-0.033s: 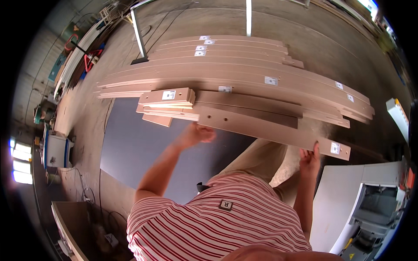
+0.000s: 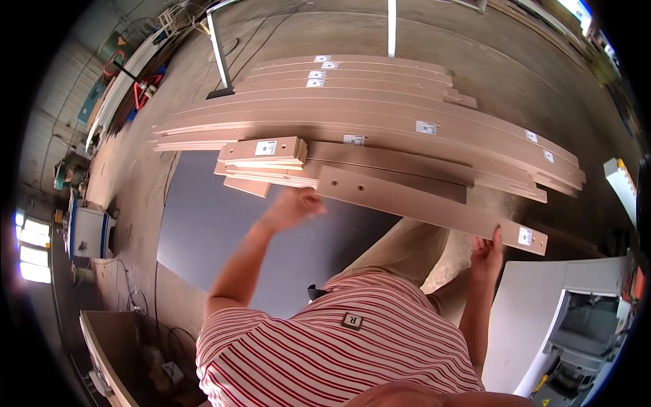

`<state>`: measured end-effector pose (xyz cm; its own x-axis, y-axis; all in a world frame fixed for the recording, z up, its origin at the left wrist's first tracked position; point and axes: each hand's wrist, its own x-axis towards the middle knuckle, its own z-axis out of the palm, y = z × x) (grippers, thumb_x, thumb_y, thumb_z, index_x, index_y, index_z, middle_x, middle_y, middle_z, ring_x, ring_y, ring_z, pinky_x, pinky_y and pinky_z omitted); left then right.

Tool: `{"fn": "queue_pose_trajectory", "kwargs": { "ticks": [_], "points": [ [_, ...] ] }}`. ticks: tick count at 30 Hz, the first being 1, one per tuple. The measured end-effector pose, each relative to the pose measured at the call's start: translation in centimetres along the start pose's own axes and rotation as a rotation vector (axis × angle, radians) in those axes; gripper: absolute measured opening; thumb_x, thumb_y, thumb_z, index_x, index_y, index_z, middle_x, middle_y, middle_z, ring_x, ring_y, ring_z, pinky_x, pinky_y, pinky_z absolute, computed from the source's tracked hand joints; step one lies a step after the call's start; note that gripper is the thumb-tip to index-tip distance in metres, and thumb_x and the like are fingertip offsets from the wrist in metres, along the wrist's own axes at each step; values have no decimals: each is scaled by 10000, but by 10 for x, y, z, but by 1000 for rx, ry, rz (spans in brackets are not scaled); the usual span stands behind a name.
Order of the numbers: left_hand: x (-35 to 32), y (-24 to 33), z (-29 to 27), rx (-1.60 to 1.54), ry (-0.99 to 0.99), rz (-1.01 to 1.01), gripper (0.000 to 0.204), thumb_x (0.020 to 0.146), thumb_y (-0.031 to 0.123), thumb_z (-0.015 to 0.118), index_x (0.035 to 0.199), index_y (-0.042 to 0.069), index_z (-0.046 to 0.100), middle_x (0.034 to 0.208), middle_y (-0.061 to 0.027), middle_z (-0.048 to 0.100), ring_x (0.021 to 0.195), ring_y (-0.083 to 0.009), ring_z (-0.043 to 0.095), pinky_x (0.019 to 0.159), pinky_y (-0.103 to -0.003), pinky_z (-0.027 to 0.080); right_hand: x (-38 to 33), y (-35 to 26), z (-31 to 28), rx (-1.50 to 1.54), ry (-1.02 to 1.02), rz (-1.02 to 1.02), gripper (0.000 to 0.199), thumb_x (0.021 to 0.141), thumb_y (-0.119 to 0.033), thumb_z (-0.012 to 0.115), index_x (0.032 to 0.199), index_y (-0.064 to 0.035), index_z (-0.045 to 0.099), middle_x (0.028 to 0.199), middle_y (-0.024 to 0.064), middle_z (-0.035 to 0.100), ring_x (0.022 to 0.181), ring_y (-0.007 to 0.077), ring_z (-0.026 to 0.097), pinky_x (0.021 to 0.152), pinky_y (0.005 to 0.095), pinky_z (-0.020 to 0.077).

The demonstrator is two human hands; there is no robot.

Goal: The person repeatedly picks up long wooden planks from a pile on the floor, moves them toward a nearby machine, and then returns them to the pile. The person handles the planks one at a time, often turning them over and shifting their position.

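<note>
Sitting at the far edge of the dark surface (image 2: 217,227): short boards (image 2: 247,150). Your left hand (image 2: 293,205), blurred, fingers half-curled, is beside the left end of the brown board (image 2: 420,207); can't tell if it grips. Board slants down rightward before long boards (image 2: 380,112); your right hand (image 2: 487,253) has fingers closed on its lower edge near the white label (image 2: 525,236).

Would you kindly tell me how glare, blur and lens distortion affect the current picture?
Head view: the window at left is blown out white; the left hand looks slightly blurred; fisheye distortion bows the long boards, and the corners go black.
</note>
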<state>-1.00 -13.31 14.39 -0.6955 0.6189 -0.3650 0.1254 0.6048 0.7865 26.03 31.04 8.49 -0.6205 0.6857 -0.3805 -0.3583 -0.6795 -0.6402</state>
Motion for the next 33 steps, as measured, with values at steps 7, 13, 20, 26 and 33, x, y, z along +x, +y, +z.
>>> {"fn": "queue_pose_trajectory", "kwargs": {
  "ticks": [7, 13, 20, 26, 33],
  "points": [
    [27, -23, -143, 1099, 364, 213, 1114, 615, 192, 891, 1508, 138, 228, 1423, -141, 406, 1312, -362, 409, 1065, -470, 408, 15, -28, -28, -24, 34, -92, 344, 964, -284, 627, 1231, -68, 609, 1183, 86, 666, 1057, 208, 663, 897, 339, 579],
    [65, -27, -174, 1076, -52, 77, 1054, 677, 182, 862, 1505, 193, 211, 1360, -157, 489, 1193, -384, 533, 1006, -451, 464, 0, -25, -21, -73, 54, -103, 350, 964, -282, 626, 1245, -73, 610, 1233, 90, 642, 1095, 212, 642, 934, 345, 555],
    [67, -28, -178, 1014, -102, 257, 966, 669, 136, 856, 1449, 117, 286, 1279, -177, 522, 1115, -367, 566, 933, -432, 496, -7, -8, 6, -143, 54, -132, 357, 976, -318, 603, 1245, -83, 604, 1194, 76, 659, 1038, 200, 666, 847, 316, 579],
    [64, -40, -182, 1048, -62, 230, 881, 667, 232, 853, 1390, 104, 367, 1240, -177, 564, 1112, -353, 582, 885, -431, 513, 7, -7, 27, -122, 0, -78, 344, 965, -285, 623, 1237, -75, 613, 1181, 79, 672, 1039, 198, 672, 852, 312, 591],
    [-9, -81, -235, 733, 551, -147, 905, 683, 327, 837, 1404, 93, 341, 1080, -186, 662, 975, -388, 654, 871, -443, 524, 19, -19, 49, -164, 26, -107, 362, 960, -248, 631, 1260, -46, 603, 1205, 116, 659, 1077, 213, 659, 905, 322, 578]
  ]
}}
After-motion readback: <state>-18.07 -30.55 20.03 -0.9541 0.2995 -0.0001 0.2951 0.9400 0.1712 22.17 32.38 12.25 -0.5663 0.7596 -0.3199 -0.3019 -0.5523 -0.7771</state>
